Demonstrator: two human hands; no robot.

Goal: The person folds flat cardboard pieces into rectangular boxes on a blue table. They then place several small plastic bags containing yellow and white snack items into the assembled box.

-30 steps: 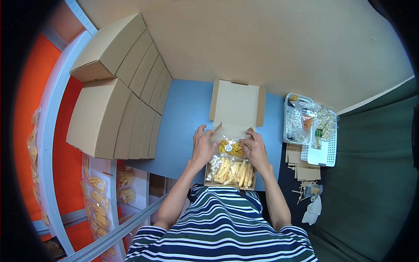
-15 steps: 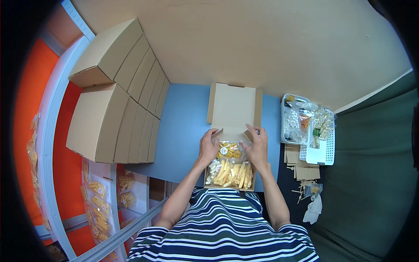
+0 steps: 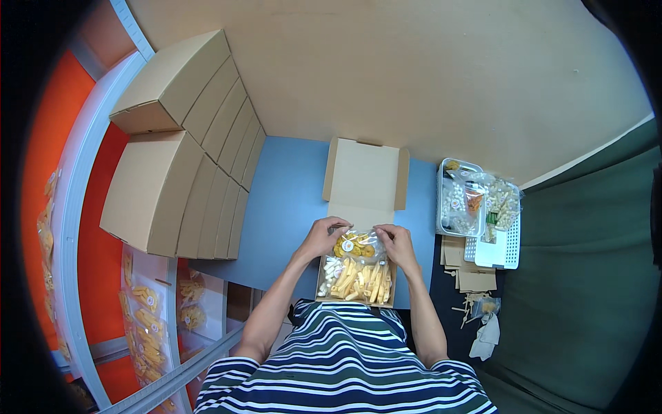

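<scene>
1. Head view: your left hand [image 3: 323, 237] and right hand [image 3: 398, 243] both pinch the top edge of a clear snack bag [image 3: 357, 247] of yellow-orange pieces, fingers curled shut on the film, one hand at each upper corner.
2. That bag sits in the far end of the open cardboard box [image 3: 356, 279], above the pale stick snacks [image 3: 358, 279] that fill the rest of it.
3. The box lies at the near edge of the blue surface [image 3: 289, 207], right against your striped shirt; its lid [image 3: 364, 176] stands open on the far side.
4. To your left, bare blue surface runs up to the rows of flat cardboard boxes [image 3: 183, 179].
5. To your right, a white basket [image 3: 476, 207] of bagged snacks stands near the box, apart from it.
</scene>
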